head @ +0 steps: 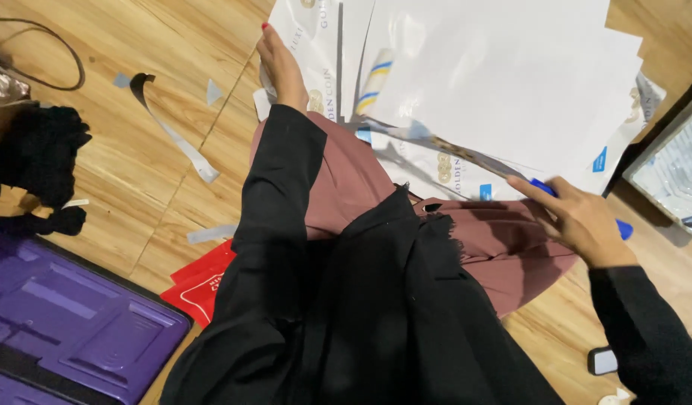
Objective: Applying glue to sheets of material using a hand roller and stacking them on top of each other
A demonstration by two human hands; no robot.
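A loose pile of white plastic mailer bags (503, 67) with gold and blue print lies on the wooden floor in front of me. My left hand (280, 66) grips the left edge of one white bag at the top centre, fingers tucked under it. My right hand (582, 219) is at the pile's lower right edge and holds a blue-handled tool (623, 229), with its index finger stretched toward a bag that is lifted and seen edge-on (443, 146). A mauve garment (353, 180) lies across my lap, between my black sleeves.
A purple plastic tray (83, 322) sits at the lower left, with a red packet (200, 289) beside it. Black fabric (38, 150) and grey peeled strips (173, 135) lie on the left. At the right edge stands a silvery tray (676, 172), and a small dark object (602, 360) lies below it.
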